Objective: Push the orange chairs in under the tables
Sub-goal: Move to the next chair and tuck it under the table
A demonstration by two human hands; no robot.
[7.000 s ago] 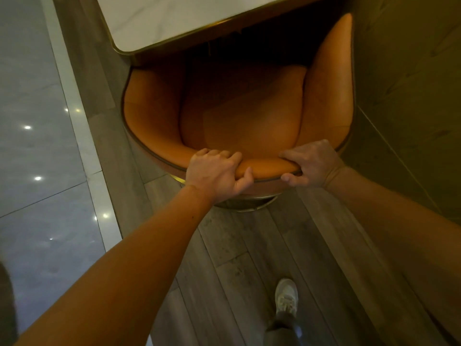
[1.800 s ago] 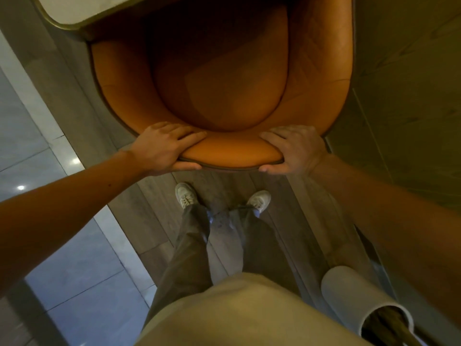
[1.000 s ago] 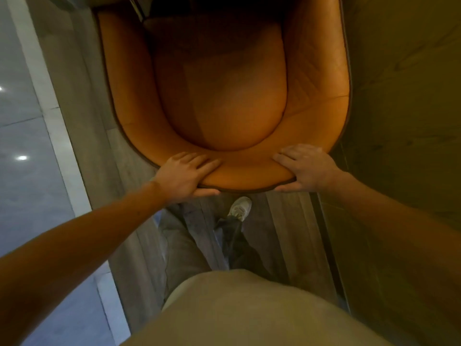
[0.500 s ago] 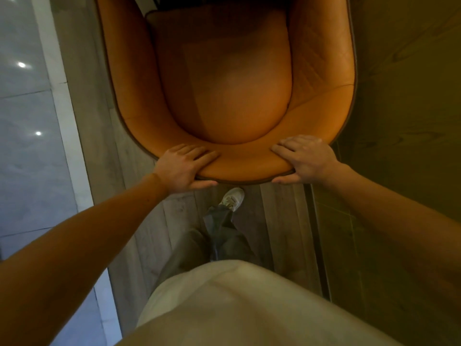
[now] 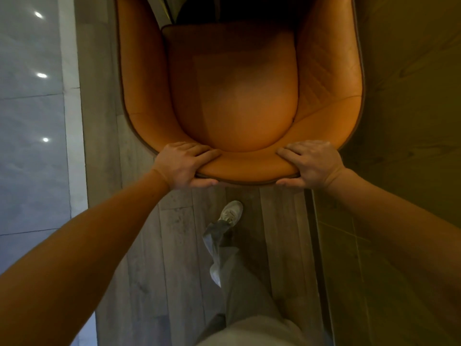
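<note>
An orange tub chair [image 5: 237, 96] fills the upper middle of the head view, seen from above, its seat facing away from me. My left hand [image 5: 184, 164] grips the left part of the curved backrest rim, fingers over the top and thumb underneath. My right hand [image 5: 311, 163] grips the right part of the same rim in the same way. The chair's front end runs into a dark gap at the top edge; the table top is out of view.
A wood-panelled wall [image 5: 411, 121] stands close along the chair's right side. Grey wood planks [image 5: 174, 245] lie below me, with one shoe [image 5: 232, 212] stepping forward. Glossy grey tiles [image 5: 30, 146] and a pale border strip [image 5: 72, 121] lie to the left.
Over the last second the chair has stayed in both hands and slid slightly forward along the wall. My foot has stepped after it. The table top seen seven seconds ago has left the view.
</note>
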